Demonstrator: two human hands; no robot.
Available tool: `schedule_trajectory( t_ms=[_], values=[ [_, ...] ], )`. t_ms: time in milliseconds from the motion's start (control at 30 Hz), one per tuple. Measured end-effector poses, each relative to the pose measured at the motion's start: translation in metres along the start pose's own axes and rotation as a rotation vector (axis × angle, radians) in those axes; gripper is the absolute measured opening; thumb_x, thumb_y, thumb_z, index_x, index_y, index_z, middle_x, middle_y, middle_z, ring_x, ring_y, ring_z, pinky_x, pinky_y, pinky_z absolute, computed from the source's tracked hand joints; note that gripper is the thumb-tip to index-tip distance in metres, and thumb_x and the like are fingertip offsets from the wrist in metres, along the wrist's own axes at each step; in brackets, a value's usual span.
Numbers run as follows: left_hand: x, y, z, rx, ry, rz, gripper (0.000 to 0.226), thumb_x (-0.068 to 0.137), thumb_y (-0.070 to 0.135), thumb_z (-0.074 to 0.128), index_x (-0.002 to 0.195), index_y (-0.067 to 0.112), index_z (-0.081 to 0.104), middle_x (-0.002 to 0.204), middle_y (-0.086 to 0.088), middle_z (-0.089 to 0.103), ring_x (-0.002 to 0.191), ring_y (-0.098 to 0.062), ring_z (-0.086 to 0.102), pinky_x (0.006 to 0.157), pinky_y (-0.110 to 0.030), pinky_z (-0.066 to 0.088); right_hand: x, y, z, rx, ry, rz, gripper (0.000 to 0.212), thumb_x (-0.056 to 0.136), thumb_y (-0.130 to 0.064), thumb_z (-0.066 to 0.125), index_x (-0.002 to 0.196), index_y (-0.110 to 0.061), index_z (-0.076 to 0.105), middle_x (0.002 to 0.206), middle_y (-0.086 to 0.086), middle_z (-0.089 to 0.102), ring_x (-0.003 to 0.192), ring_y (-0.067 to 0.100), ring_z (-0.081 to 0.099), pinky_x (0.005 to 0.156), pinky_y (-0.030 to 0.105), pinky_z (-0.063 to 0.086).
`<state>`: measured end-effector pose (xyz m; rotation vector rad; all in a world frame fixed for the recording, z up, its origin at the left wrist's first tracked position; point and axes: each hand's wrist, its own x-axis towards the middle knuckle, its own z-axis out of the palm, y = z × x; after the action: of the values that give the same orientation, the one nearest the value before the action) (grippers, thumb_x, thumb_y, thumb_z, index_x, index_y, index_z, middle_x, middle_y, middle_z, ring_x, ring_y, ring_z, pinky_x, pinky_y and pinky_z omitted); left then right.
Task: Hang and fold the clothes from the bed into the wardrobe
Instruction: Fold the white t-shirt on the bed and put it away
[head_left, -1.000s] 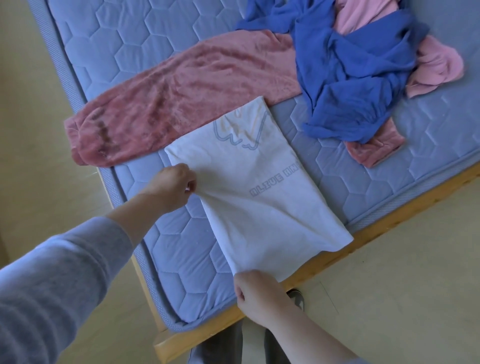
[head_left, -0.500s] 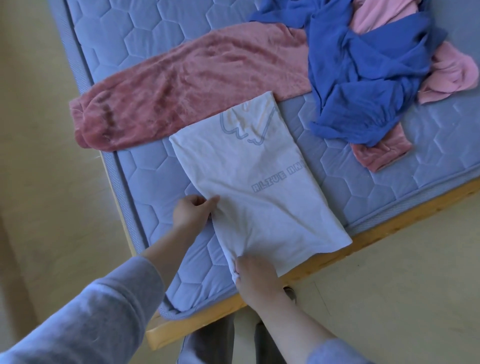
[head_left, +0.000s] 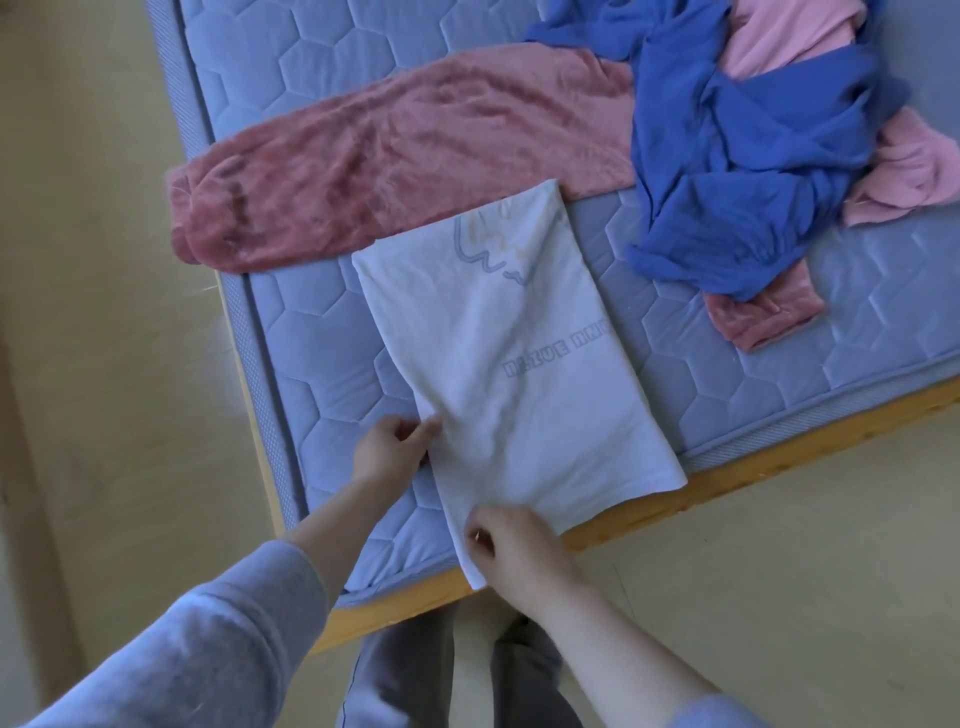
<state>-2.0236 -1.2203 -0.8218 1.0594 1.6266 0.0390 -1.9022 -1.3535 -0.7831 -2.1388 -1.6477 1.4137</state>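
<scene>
Left hand (head_left: 389, 449), right hand (head_left: 511, 553): pinch grips

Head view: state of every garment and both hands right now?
White printed T-shirt: folded into a long strip, flat on the quilted blue mattress, near end over the edge.
Left hand: pinches the T-shirt's left edge.
Right hand: grips its near corner.
Thin blue garment: crumpled heap.
Dusty-pink fleece trousers: unfolded, spread out, partly under the blue garment.
Light pink garment: crumpled, partly under the blue one.

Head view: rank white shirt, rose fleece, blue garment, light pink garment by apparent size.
1. white shirt, though nearest the camera.
2-3. rose fleece and blue garment, too alike to rank.
4. light pink garment, partly under the blue.
</scene>
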Motion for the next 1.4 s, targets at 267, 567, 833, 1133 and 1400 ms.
schedule_trajectory(
  t_ms=[267, 567, 833, 1133, 1400],
  values=[
    [-0.014, -0.007, 0.010, -0.223, 0.167, -0.079, 0.036, 0.089, 0.032, 0.068, 0.070, 0.005, 0.055, 0.065, -0.013, 0.052, 0.057, -0.021, 0.048, 0.050, -0.027, 0.041, 0.031, 0.042, -0.088, -0.068, 0.326, 0.174, 0.012, 0.092, -0.014, 0.054, 0.097, -0.013, 0.065, 0.096, 0.003, 0.063, 0.086, 0.021, 0.060, 0.074, 0.036, 0.051],
    [0.008, -0.008, 0.015, -0.503, 0.178, -0.313, 0.028, 0.089, 0.025, 0.054, 0.080, -0.001, 0.059, 0.083, -0.020, 0.064, 0.081, -0.032, 0.063, 0.077, -0.039, 0.052, 0.087, 0.069, -0.142, -0.087, 0.478, 0.422, 0.050, 0.086, -0.024, 0.066, 0.128, -0.005, 0.049, 0.132, 0.019, 0.046, 0.121, 0.037, 0.046, 0.098, 0.040, 0.041],
    [0.011, -0.011, 0.027, -0.495, -0.011, -0.200, 0.060, 0.065, 0.049, 0.077, 0.108, 0.009, 0.066, 0.104, -0.012, 0.073, 0.093, -0.028, 0.070, 0.085, -0.045, 0.056, 0.122, 0.106, -0.176, 0.483, 0.151, 0.519, 0.044, 0.080, -0.033, 0.077, 0.112, -0.006, 0.064, 0.115, 0.012, 0.069, 0.097, 0.024, 0.066, 0.085, 0.034, 0.053],
    [0.014, 0.011, 0.010, -0.633, -0.010, -0.196, 0.026, 0.080, 0.025, 0.076, 0.100, 0.010, 0.070, 0.091, -0.002, 0.077, 0.080, -0.016, 0.073, 0.068, -0.028, 0.056, 0.118, 0.105, -0.195, 0.820, 0.028, 0.390, 0.015, 0.087, -0.007, 0.068, 0.102, -0.004, 0.070, 0.084, 0.003, 0.074, 0.069, 0.011, 0.069, 0.058, 0.018, 0.051],
    [-0.017, 0.106, -0.059, -0.647, 0.076, 0.097, 0.009, 0.085, 0.018, 0.070, 0.090, 0.011, 0.068, 0.088, -0.003, 0.074, 0.076, -0.010, 0.070, 0.062, -0.017, 0.054, 0.108, 0.040, -0.282, 0.723, 0.118, 0.222, 0.011, 0.084, -0.025, 0.074, 0.093, -0.019, 0.073, 0.069, -0.014, 0.068, 0.054, -0.004, 0.053, 0.043, 0.009, 0.035]
  ],
)
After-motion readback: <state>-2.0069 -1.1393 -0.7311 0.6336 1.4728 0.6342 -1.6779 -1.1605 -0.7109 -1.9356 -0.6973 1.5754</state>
